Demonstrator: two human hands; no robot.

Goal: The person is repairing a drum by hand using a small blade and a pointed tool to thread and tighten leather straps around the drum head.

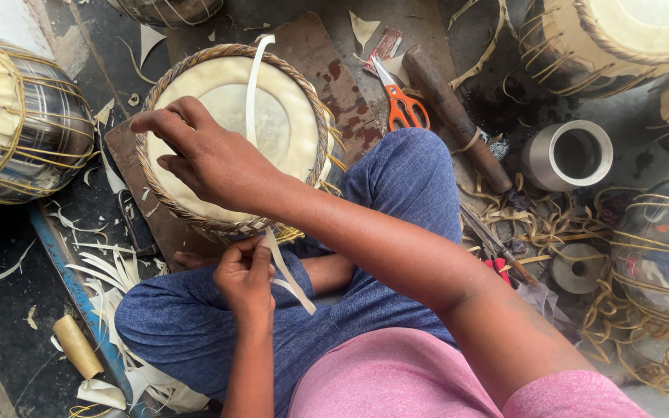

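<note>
Right hand [210, 159] rests on drum [288, 124]; left hand [245, 275] apparently pinches strip [284, 271].

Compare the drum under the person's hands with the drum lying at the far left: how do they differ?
The drum between the knees stands upright, its pale head facing the camera; the left drum lies on its side, showing its dark laced body. The right hand rests on the upright drum, with a pale strip across it; the left drum is untouched. Both have braided rims.

Dark floor [9, 310]: orange scissors [403, 104], metal cylinder [568, 155], wooden rod [458, 116], pale strip scraps [110, 271].
</note>
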